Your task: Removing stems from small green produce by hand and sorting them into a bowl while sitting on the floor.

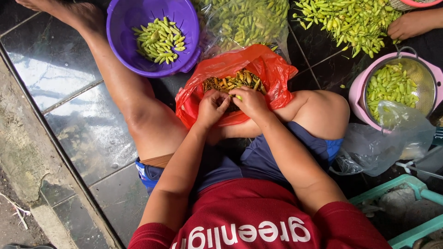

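Dark glossy floor tiles carry your red bag of stems. Both your left hand and right hand pinch one green chili (fingers closed) over it, purple colander near the bag's far-left edge.

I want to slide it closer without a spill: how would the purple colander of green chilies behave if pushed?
The purple colander looks like rigid plastic, so it should slide whole on the glossy tiles. Its green chilies fill only the bottom, so it is probably light and unlikely to tip.

small green chili, pinched between fingertips
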